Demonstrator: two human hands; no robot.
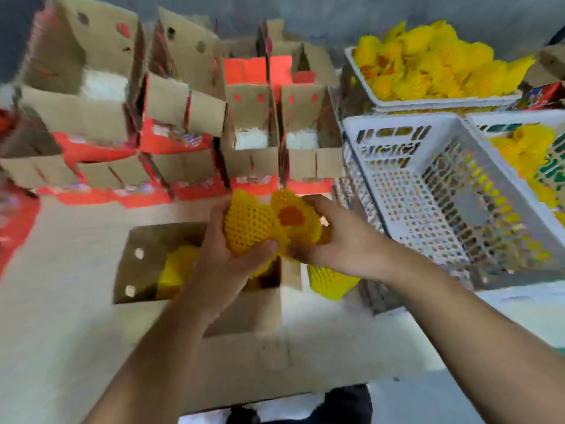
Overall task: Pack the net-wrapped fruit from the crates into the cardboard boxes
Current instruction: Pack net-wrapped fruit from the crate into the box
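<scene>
Clasping 2 netted fruits (269,228) in both hands' grip | open box (146,264): yellow-netted fruit | near crate (397,185) bare

Near centre: open box (195,261) with wrapped fruit inside. Far left and centre: rows of open boxes (183,117). Right: empty crate (443,203); behind it, a crate (428,71) heaped with fruit.

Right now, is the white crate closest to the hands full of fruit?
No. The nearest white crate looks bare down to its holed floor, while the crate behind it is heaped with yellow netted fruit.
</scene>
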